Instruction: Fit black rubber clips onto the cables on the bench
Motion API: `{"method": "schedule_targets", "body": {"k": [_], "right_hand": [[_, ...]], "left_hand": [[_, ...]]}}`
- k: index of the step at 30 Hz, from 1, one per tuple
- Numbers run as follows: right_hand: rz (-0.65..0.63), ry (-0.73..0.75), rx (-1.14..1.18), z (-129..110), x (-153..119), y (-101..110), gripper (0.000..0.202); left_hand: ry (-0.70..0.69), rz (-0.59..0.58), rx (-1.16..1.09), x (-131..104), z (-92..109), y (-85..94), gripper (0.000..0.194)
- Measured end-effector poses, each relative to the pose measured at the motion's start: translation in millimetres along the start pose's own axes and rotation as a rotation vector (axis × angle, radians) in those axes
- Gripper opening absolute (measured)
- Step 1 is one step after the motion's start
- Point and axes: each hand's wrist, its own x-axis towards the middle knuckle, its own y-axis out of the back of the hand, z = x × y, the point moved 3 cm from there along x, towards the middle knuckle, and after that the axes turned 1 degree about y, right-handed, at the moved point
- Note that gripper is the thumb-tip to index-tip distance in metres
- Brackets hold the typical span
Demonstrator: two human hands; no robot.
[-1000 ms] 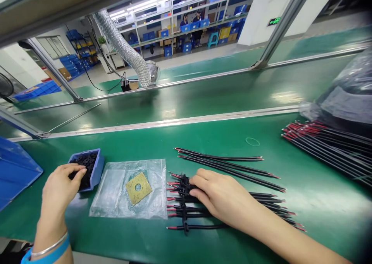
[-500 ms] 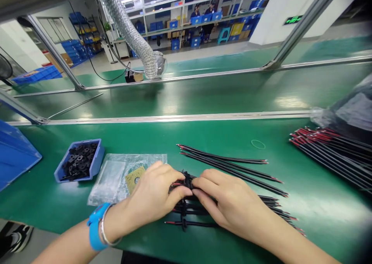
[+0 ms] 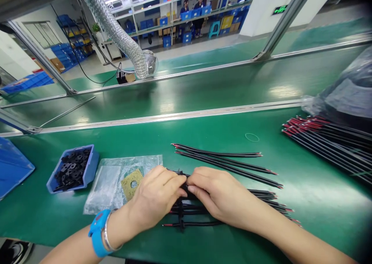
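Fingers of my left hand [image 3: 157,192], gone from the blue bin [image 3: 92,168] at left, are joining my right hand [image 3: 216,194] among the black cables [image 3: 203,224], lower centre, so both seem engaged there. Wrists are angling inward; right fingertips are pinching nearly closed on one cable; left ones are curling, their hold hidden.

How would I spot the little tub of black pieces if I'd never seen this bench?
Start with the green bench and look to its left side, where a clear plastic bag lies flat. Just left of that bag sits a small light-blue tub. Its heap of black pieces sets it apart from the larger, deeper-blue container at the picture's left edge.
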Motion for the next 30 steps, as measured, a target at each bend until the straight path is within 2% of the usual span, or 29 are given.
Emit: {"method": "schedule_targets", "body": {"k": [3,6,8,9,12,14,17,21,24,27,30], "right_hand": [[-0.003,-0.008,-0.105,1.7,1.0,-2.6,0.023],[-0.045,-0.034,-0.166,4.2,1.9,-2.6,0.022],[-0.054,-0.055,-0.172,5.6,2.5,-1.1,0.019],[-0.052,-0.064,-0.175,5.9,2.8,-0.5,0.018],[-0.058,-0.069,-0.202,4.6,3.4,-0.1,0.018],[-0.072,-0.057,-0.234,2.6,3.6,-0.1,0.02],[-0.088,-0.045,-0.232,3.1,4.1,3.8,0.02],[-0.044,-0.172,-0.268,21.4,7.4,17.5,0.02],[-0.011,-0.297,-0.373,41.8,11.9,23.8,0.022],[-0.019,-0.335,-0.401,54.7,16.0,20.6,0.014],[-0.049,-0.346,-0.397,57.6,17.8,14.6,0.009]], "left_hand": [[0.131,-0.03,0.034,-5.0,-19.9,28.7,0.033],[0.412,0.007,0.181,-22.0,-54.9,75.2,0.027],[0.608,0.039,0.318,-42.1,-82.5,107.8,0.031],[0.689,0.022,0.404,-53.9,-96.3,122.0,0.036],[0.873,-0.199,0.635,-90.6,-134.9,150.3,0.05],[0.917,-0.325,0.683,-110.1,-153.5,158.9,0.051],[0.934,-0.349,0.674,-123.1,-166.3,162.4,0.045],[0.968,-0.302,0.67,-115.6,-161.9,158.9,0.032],[1.043,-0.285,0.662,-106.6,-156.3,156.8,0.03],[1.087,-0.286,0.659,-102.5,-158.2,156.6,0.036],[1.028,-0.354,0.716,-102.1,-164.9,157.1,0.033]]}}
